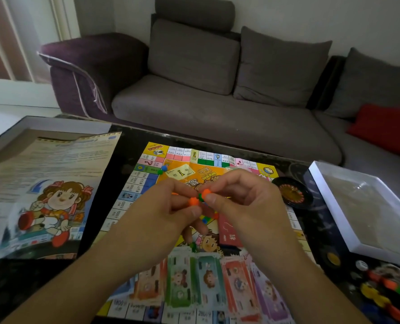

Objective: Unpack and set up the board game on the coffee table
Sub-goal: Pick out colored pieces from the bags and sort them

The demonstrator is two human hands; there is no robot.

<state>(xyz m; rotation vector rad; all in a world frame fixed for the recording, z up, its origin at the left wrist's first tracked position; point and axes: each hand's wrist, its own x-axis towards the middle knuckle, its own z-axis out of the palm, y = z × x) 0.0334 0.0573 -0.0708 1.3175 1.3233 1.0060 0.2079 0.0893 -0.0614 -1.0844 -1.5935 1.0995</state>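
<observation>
The colourful game board (147, 169) lies unfolded on the dark coffee table (96, 206). Above its middle, my left hand (161, 213) pinches a small orange plastic piece (193, 201). Close beside it, my right hand (245, 199) pinches another orange piece (206, 192), with a bit of green between the two pieces. Stacks of paper play money (208, 279) lie in a row on the near part of the board. A blue and green pawn (163, 169) stands on the far left of the board. A red card pack (229, 232) rests under my right wrist.
The box lid with a printed sheet (42, 188) lies at the left. A black roulette wheel (292, 192) sits right of the board, then a white box tray (348, 206). Loose coloured pieces (385, 291) lie at the near right. A grey sofa (217, 113) stands behind the table.
</observation>
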